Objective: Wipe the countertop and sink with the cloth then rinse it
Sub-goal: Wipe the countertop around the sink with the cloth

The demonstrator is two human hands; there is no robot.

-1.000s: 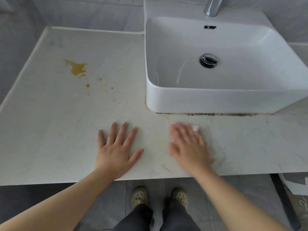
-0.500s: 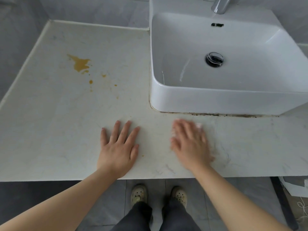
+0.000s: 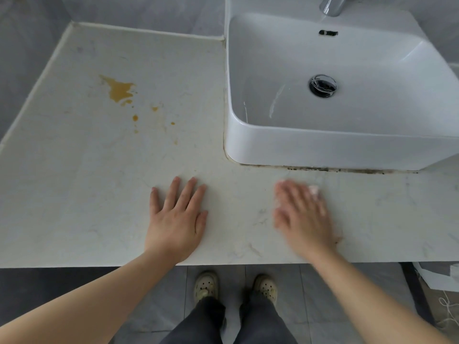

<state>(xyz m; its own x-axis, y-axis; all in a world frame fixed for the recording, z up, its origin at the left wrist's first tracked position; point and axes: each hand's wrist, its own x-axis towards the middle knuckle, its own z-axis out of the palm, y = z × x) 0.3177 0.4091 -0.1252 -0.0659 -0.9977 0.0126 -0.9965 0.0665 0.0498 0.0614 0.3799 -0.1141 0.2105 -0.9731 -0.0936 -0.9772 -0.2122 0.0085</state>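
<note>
Right hand [image 3: 304,214] motion-blurred, finger outlines smeared; cloth [image 3: 314,191] almost wholly hidden under it, only a pale pinkish corner showing past the fingertips, its size and fold cannot be told; faucet [image 3: 331,4] far beyond the right hand cut off by the top edge, only the spout end visible; sink [image 3: 323,150] cropped at the right edge; white paper-like thing [image 3: 439,274] below-right of the right hand cut by the edge, unidentifiable; both forearms run out of frame at the bottom.
</note>
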